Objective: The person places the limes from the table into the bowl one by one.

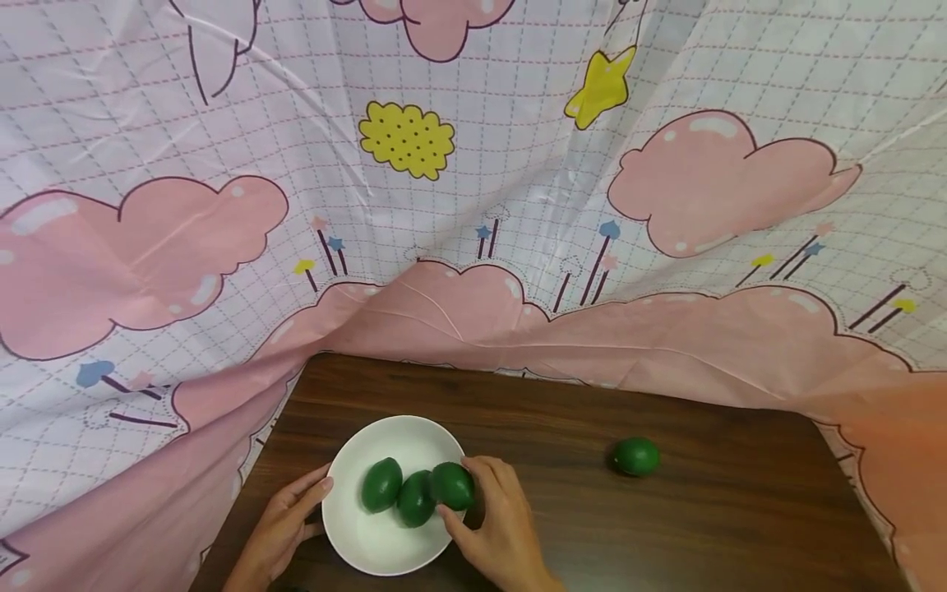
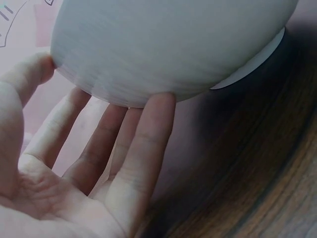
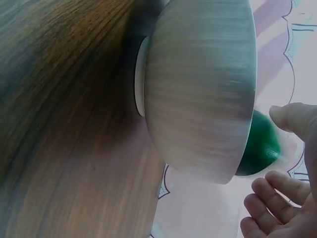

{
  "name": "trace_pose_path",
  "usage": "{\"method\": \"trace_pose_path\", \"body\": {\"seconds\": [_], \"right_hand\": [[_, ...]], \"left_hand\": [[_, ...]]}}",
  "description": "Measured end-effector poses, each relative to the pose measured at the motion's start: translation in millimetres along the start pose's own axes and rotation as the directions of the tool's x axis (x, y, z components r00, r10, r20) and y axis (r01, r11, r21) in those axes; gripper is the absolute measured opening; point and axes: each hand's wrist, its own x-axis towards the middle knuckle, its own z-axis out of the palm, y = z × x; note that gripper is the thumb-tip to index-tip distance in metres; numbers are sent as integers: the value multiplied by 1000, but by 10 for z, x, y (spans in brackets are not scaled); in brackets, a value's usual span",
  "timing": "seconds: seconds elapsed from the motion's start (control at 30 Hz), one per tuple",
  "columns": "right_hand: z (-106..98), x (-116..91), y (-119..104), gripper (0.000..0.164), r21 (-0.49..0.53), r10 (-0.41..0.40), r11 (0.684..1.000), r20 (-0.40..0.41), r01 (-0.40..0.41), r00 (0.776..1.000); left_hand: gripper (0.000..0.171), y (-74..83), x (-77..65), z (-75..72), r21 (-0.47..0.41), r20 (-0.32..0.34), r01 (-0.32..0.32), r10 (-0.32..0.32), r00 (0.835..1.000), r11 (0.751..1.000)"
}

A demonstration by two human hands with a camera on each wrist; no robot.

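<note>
My left hand (image 1: 277, 524) holds the left edge of a white bowl (image 1: 358, 547), thumb at the rim. In the left wrist view its fingertips touch the bowl's outer wall (image 2: 168, 44). Inside the bowl lie a left lime (image 1: 381, 485), a middle lime (image 1: 416, 499) and a right lime (image 1: 452, 486). My right hand (image 1: 501, 518) is at the bowl's right rim, thumb and fingers spread about the right lime. From the right wrist, that lime (image 3: 261, 146) juts above the rim, with a gap between it and the fingers.
Another lime (image 1: 636, 456) lies on the dark wooden table (image 1: 710, 510), well to the right of the bowl. A patterned pink and white cloth (image 1: 518, 189) hangs behind the table and along its sides.
</note>
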Motion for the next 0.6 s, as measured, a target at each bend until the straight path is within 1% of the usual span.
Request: {"method": "trace_pose_path", "body": {"seconds": [0.13, 0.23, 0.47, 0.6], "right_hand": [[7, -3, 17, 66, -17, -44, 999, -31, 44, 999], [2, -3, 31, 64, -27, -63, 998, -52, 61, 997], [-28, -19, 49, 60, -20, -28, 999, -34, 27, 999], [-36, -18, 63, 57, 4, -45, 999, -61, 45, 997]], "left_hand": [[58, 16, -1, 10, 2, -2, 2, -2, 1000, 1000], [59, 18, 3, 8, 10, -3, 2, -2, 1000, 1000], [58, 10, 5, 23, 1, -18, 6, -6, 1000, 1000], [58, 18, -3, 30, 1, -14, 7, -7, 1000, 1000]]}}
